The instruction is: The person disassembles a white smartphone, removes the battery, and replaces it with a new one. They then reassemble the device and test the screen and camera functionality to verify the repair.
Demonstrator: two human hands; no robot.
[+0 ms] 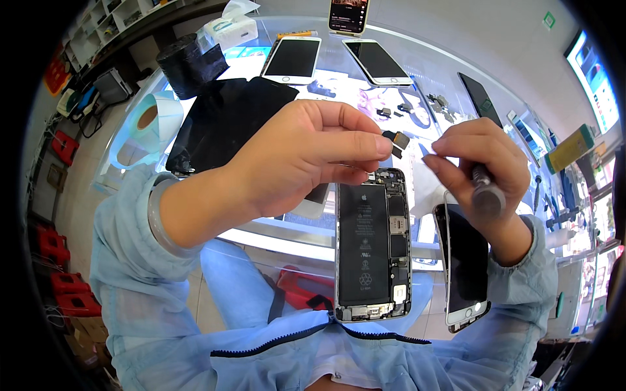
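A person's left hand (326,140), its grip closed to a pinch on one small dark component (401,139), hovers over the far end of one opened phone (365,251), while the right hand (482,156), off to the phone's right, has one tool (488,199) tucked in curled fingers, thumb and index tips slightly apart. Two white-fronted phones (292,60) lie beyond the opened phone and one white-framed phone (468,264) sits to its right, a narrow gap between their long edges. The opened phone's near end reaches past the near edge of the surface (287,236).
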